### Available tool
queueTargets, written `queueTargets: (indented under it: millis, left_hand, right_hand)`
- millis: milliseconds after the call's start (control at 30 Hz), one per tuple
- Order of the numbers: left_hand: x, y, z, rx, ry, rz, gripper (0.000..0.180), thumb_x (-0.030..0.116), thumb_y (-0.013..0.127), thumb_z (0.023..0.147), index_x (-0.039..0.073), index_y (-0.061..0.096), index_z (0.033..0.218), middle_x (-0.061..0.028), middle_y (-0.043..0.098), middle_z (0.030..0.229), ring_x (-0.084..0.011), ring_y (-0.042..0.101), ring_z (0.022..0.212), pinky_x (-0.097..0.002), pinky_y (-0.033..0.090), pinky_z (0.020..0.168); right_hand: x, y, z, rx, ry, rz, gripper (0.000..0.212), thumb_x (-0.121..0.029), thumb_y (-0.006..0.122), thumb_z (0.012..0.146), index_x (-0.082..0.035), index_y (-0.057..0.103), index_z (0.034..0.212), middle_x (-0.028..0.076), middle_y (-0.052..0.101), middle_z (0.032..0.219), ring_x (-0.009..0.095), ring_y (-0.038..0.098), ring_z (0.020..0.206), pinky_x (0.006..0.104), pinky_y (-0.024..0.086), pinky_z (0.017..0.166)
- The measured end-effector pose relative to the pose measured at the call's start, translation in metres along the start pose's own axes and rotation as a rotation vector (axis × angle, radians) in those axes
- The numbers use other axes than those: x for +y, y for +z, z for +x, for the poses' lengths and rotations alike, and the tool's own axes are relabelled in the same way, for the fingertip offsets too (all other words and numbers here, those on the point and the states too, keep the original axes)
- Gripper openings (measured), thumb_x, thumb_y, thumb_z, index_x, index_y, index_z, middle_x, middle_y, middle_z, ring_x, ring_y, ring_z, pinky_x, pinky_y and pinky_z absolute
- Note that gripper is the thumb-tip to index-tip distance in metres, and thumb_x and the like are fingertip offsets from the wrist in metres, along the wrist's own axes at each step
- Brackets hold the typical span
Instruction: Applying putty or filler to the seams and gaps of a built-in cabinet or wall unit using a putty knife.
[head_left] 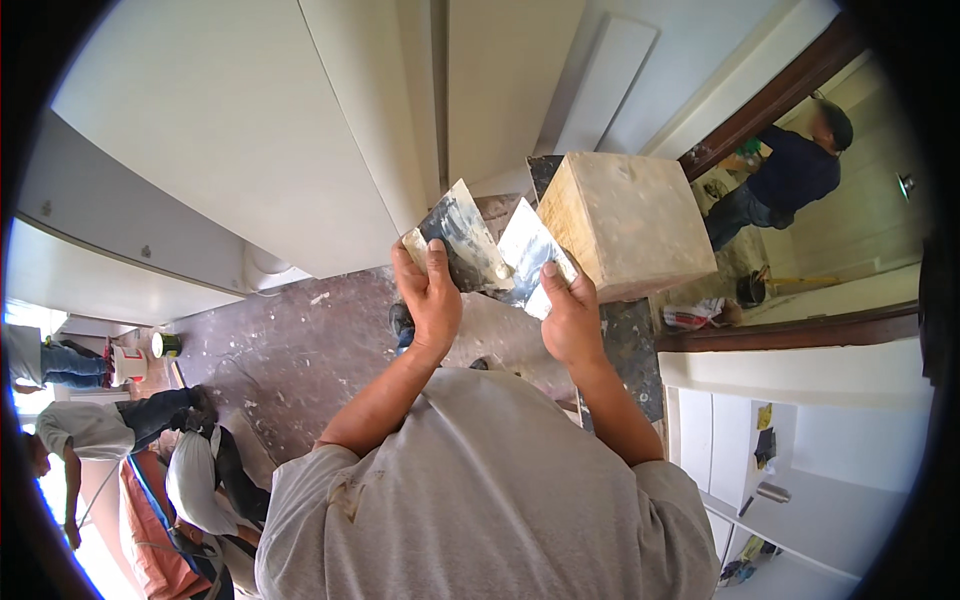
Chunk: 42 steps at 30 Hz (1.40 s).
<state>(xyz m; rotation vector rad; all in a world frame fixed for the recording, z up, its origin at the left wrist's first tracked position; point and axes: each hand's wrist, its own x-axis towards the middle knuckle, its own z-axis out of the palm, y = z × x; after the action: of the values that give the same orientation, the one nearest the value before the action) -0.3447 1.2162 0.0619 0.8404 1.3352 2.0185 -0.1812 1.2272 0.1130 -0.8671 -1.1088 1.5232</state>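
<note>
Left of the box (645, 225), the left hand (430, 300) pinches the dark scraper (462, 232), thumb on its face; nearer the box, the right hand (572, 318) pinches the white scraper (530, 250), fingers closed, partly hidden.

Scrapers (462, 232) (side by side) are left of the box (640, 222).

A dark-streaked scraper (466, 232) and a whiter scraper (528, 243), both paste-smeared, tilt close together.
</note>
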Motion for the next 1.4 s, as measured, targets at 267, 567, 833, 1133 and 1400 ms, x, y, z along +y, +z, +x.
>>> queueTargets:
  millis: [267,567,833,1133,1400]
  left_hand:
    - [0.001,0.004,0.000,0.033,0.030,-0.067,0.025,0.016,0.055,0.107,0.000,0.049,0.126,-0.0050,0.061,0.112,-0.0105,0.054,0.101,-0.0268,0.046,0.091]
    - [0.005,0.013,0.004,0.028,0.055,-0.125,0.026,0.016,0.054,0.108,0.001,0.046,0.128,-0.0054,0.058,0.115,-0.0107,0.052,0.103,-0.0256,0.044,0.091]
    - [0.003,0.018,0.010,0.040,0.065,-0.182,0.028,0.018,0.054,0.109,0.001,0.046,0.129,-0.0059,0.059,0.117,-0.0112,0.052,0.106,-0.0267,0.044,0.094]
    - [0.012,0.016,0.017,0.075,0.014,-0.103,0.027,0.017,0.053,0.107,0.000,0.051,0.127,-0.0061,0.062,0.116,-0.0125,0.054,0.105,-0.0281,0.044,0.095]
    - [0.018,-0.001,0.036,-0.098,-0.071,0.027,0.036,0.017,0.053,0.107,-0.005,0.047,0.134,-0.0111,0.060,0.122,-0.0155,0.054,0.111,-0.0304,0.043,0.100]
  right_hand:
    - [-0.007,0.001,-0.008,-0.064,-0.115,-0.305,0.037,-0.024,0.052,0.109,0.004,0.060,0.132,0.005,0.070,0.110,0.009,0.058,0.095,0.0267,0.048,0.085]
    - [-0.012,-0.011,-0.015,-0.132,-0.076,-0.473,0.034,-0.019,0.055,0.107,0.005,0.061,0.131,0.007,0.069,0.112,0.011,0.058,0.101,0.0286,0.047,0.092]
    - [-0.004,-0.027,-0.014,-0.171,-0.114,-0.589,0.035,-0.020,0.056,0.107,0.004,0.061,0.131,0.004,0.068,0.096,0.010,0.056,0.086,0.0286,0.048,0.080]
    - [0.004,-0.068,-0.014,-0.385,-0.053,-0.891,0.033,-0.003,0.058,0.097,0.001,0.061,0.130,0.019,0.071,0.101,0.037,0.066,0.084,0.0386,0.053,0.081]
    - [-0.056,-0.046,-0.001,-0.373,-0.742,-1.344,0.054,0.008,0.059,0.078,-0.010,0.067,0.128,0.008,0.066,0.127,0.032,0.060,0.108,0.0420,0.052,0.092]
